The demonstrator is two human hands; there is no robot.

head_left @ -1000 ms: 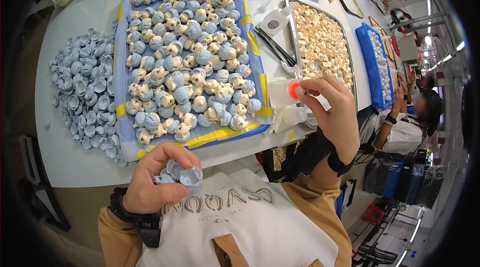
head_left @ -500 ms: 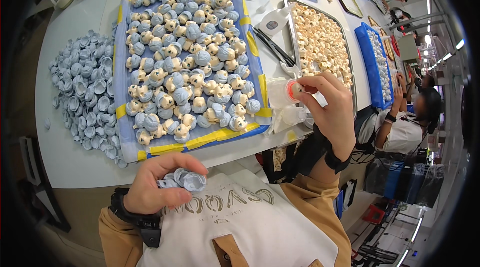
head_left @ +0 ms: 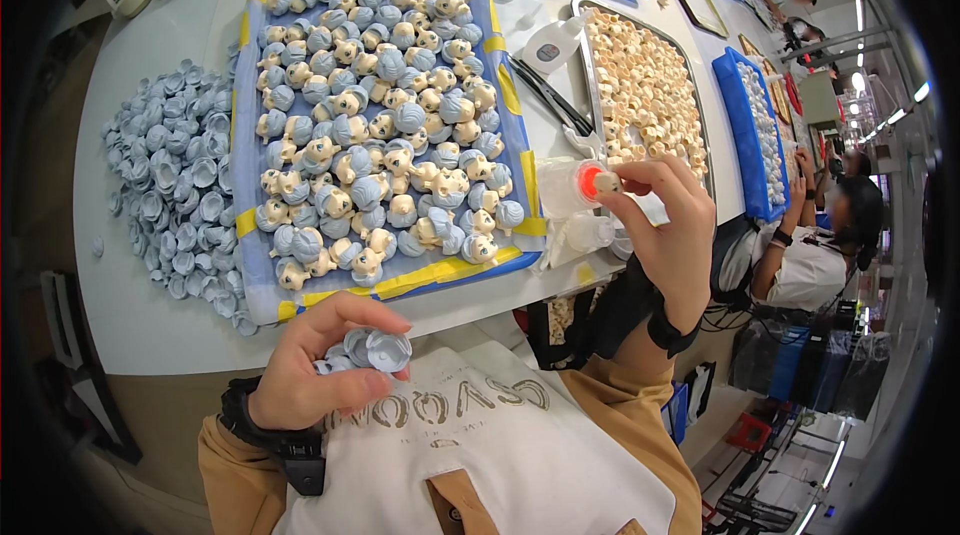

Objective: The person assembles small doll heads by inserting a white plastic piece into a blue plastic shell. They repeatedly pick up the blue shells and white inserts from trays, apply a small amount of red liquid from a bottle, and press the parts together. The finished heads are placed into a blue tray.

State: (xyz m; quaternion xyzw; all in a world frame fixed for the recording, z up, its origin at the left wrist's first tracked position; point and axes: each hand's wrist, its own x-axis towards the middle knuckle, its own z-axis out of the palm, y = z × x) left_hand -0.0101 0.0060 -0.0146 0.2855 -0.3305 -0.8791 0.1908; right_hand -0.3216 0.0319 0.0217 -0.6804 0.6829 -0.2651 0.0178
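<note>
Curled around a small cluster of pale blue, cup-shaped plastic shells, the left hand keeps them loosely clamped between thumb and fingers, in front of the person's white top. The foremost shell has turned since a moment ago: its round hollow now faces up more squarely, and a fingertip shows beneath it.

Farther out, the right hand has thumb and forefinger pinched together on a small cream-coloured piece. That piece sits at the mouth of a clear jar with a glowing red-orange rim; whether it touches the rim I cannot tell. Slightly more of the red now shows beside it than just before, so the pinch seems to have drawn back a little. In my judgement the work at the jar is in progress, with the shells apart from the cream piece.

Beyond the hands, little has altered. A blue tray lined with pale blue sheeting and yellow tape bears cream doll heads with blue moulded hair. Left of it lies a heap of loose pale blue shells; to the right, a silver metal tray holds small cream parts. Farthest off, a co-worker in a white shirt sits past a deep blue plastic bin.
</note>
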